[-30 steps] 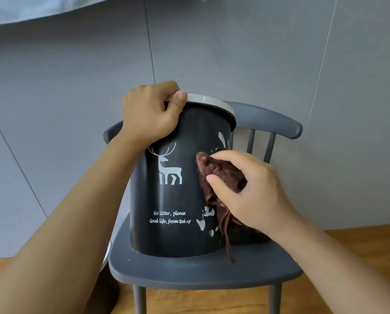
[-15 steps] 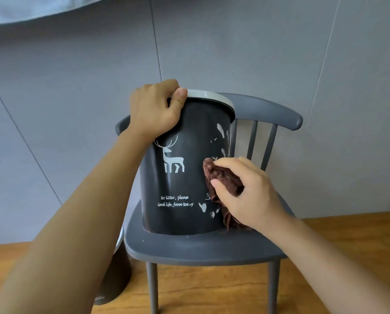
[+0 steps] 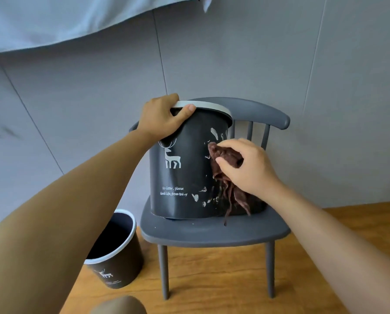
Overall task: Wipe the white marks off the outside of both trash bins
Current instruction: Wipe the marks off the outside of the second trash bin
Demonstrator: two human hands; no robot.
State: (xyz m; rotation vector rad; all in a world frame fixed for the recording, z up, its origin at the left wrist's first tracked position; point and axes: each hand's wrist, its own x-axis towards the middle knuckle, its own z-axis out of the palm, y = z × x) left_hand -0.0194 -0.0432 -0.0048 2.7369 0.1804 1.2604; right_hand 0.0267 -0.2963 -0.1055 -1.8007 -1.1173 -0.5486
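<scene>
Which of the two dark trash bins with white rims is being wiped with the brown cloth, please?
The dark trash bin on the grey chair: the left hand grips its rim and the right hand presses the brown cloth against it. The other bin stands untouched on the floor.

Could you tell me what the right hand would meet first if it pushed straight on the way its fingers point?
The right hand points left into the bin on the chair; its cloth already looks pressed to the wall, so the bin comes first.
</scene>
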